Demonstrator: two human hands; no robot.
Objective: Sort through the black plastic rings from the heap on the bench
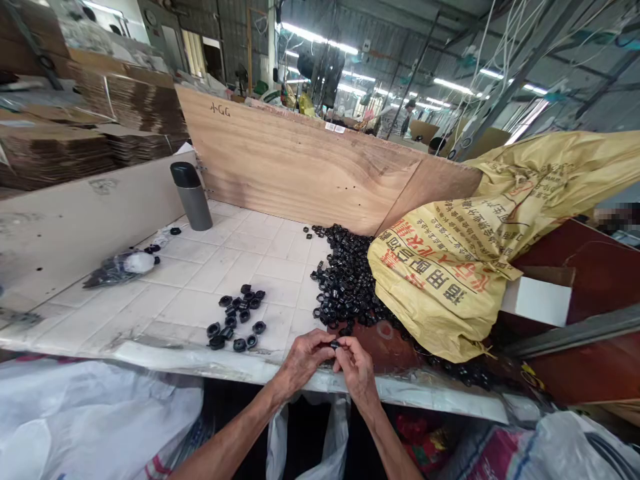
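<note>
Near the front edge of the worktable [240, 267], my left hand [306, 358] and my right hand [357, 371] meet. Between their fingertips is a small black ring-shaped part [335, 344], pinched from both sides and partly covered by the fingers. Just beyond my hands spreads a large heap of similar black parts [350, 273]. To the left of my left hand lies a smaller loose group of black parts [240, 307], some showing round openings.
A yellow woven sack [440, 273] with printed characters slumps over the heap's right side. A grey flask [192, 197] stands at the back left, with a plastic bag [117, 270] of dark bits nearer. Wooden boards [300, 160] wall the back. A white plastic bag [305, 440] hangs below the edge.
</note>
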